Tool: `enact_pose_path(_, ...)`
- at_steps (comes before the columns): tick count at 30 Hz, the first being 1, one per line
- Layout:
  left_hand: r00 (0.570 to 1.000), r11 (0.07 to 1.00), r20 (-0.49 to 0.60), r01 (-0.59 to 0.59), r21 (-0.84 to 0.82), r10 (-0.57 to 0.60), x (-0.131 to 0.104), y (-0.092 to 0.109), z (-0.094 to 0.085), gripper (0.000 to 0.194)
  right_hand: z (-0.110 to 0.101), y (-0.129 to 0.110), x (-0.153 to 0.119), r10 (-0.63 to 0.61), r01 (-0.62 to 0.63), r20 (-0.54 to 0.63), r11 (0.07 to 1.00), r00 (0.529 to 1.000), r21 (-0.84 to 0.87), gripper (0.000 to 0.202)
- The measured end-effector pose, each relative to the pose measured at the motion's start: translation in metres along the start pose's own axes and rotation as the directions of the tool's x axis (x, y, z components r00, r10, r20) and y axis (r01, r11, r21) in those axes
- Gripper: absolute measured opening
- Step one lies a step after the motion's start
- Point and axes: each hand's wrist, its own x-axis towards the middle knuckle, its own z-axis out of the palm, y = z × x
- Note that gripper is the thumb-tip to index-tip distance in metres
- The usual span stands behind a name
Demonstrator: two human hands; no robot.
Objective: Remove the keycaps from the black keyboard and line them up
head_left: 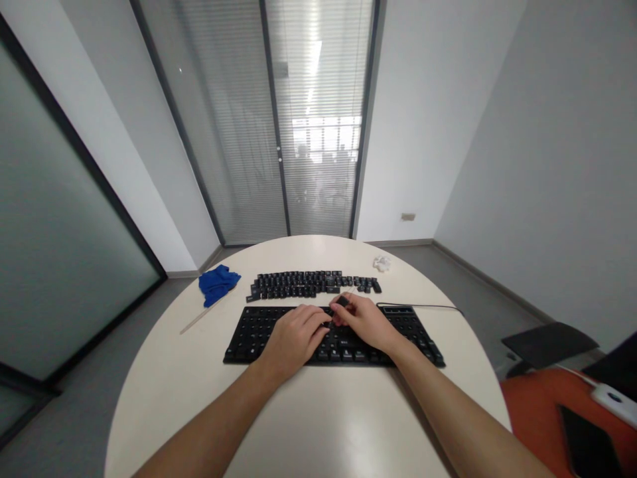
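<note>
A black keyboard [243, 335] lies flat on the round table, with both hands over its middle. My right hand [368, 320] is closed, pinching a small black keycap [343, 301] between thumb and fingers above the upper rows. Just behind that keycap a thin pale stick [351, 290] shows, partly hidden. My left hand [298, 332] rests over the centre-left keys, its fingers curled and drawn together close to the right fingertips. What the left fingers hold, if anything, is hidden. Beyond the keyboard, loose black keycaps [288, 284] lie in rows.
A blue cloth [217, 284] lies at the table's left edge beside a thin wooden stick [202, 317]. Crumpled white tissue [382, 263] sits at the back right. The keyboard cable [428, 305] runs off to the right. An orange chair [535, 411] holds a black phone [590, 441].
</note>
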Motion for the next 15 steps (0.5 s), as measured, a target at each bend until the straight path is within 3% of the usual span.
enact_pose_path(7,0.988,0.99,-0.072,0.138,-0.014,-0.138,0.001,-0.008,0.001,0.017,-0.017,0.01,0.005,0.007,-0.015,-0.103,0.997,0.995,-0.073,0.04)
enact_pose_path(15,0.959,0.956,-0.038,0.283,0.072,-0.281,0.02,-0.019,0.005,0.015,-0.032,0.011,0.006,0.045,-0.053,-0.151,0.997,0.988,-0.055,0.053)
